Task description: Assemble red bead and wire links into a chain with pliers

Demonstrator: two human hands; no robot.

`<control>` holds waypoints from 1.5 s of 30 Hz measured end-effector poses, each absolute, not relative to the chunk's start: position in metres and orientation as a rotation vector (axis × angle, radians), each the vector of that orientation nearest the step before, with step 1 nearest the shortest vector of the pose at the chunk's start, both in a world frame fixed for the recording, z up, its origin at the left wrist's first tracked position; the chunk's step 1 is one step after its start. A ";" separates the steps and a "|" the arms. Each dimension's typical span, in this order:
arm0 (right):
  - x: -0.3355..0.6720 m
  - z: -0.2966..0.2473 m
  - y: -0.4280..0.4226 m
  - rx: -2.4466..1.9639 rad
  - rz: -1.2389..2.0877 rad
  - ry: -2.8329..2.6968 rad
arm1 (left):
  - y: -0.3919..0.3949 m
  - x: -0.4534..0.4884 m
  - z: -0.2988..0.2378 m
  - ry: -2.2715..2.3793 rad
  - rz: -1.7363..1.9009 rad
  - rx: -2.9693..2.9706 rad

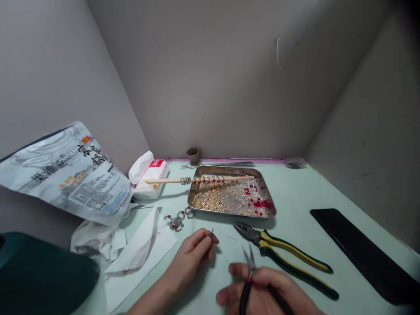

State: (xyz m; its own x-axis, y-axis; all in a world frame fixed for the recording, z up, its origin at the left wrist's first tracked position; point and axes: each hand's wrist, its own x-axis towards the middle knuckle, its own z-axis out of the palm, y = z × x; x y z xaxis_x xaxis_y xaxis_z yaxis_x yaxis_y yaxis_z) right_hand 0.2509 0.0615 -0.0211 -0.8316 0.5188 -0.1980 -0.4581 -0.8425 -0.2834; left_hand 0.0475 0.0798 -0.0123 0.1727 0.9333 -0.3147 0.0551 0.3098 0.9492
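Note:
Thumb and forefinger of my left hand (197, 248) are pinched on a small bit of metal wire (211, 232); its exact shape is too small to tell. My right hand (272, 288) is wrapped around needle-nose pliers (251, 264) with black handles, their thin jaws apart and pointing away from me. Between the jaws nothing shows. Just beyond lie larger combination pliers (278, 251) with green and yellow handles. Left of the tray, a little heap of wire rings with red beads (176, 222) rests on the table.
A metal tray (274, 214) holds gold, clear and red beads. Across it lies a wooden stick (167, 180) carrying beaded rings. Nearby are a tissue pack (154, 188), a small brown cup (193, 155), paper (131, 258), a silver pouch (75, 175) and a black flat object (357, 249).

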 end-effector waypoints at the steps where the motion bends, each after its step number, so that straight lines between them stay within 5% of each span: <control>1: 0.253 -0.017 0.063 -0.328 2.575 -0.317 | 0.079 0.048 -0.013 1.211 0.855 1.050; 25: 0.222 -0.004 0.067 -0.461 2.583 -0.880 | 0.079 0.054 -0.005 1.197 0.980 1.002; 31: 0.229 0.009 0.069 -0.423 2.371 -0.674 | 0.081 0.059 -0.013 1.236 1.059 1.043; 45: 0.224 -0.001 0.061 -0.402 2.526 -0.501 | 0.078 0.053 -0.019 1.152 1.037 1.034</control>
State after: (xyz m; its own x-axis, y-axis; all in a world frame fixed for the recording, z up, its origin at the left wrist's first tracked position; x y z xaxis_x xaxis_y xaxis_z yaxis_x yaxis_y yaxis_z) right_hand 0.2238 0.0609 -0.0006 -0.8160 0.5493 -0.1801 -0.4391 -0.7916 -0.4249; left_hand 0.0531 0.0782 -0.0189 0.1084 0.9749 -0.1942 -0.0911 0.2043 0.9747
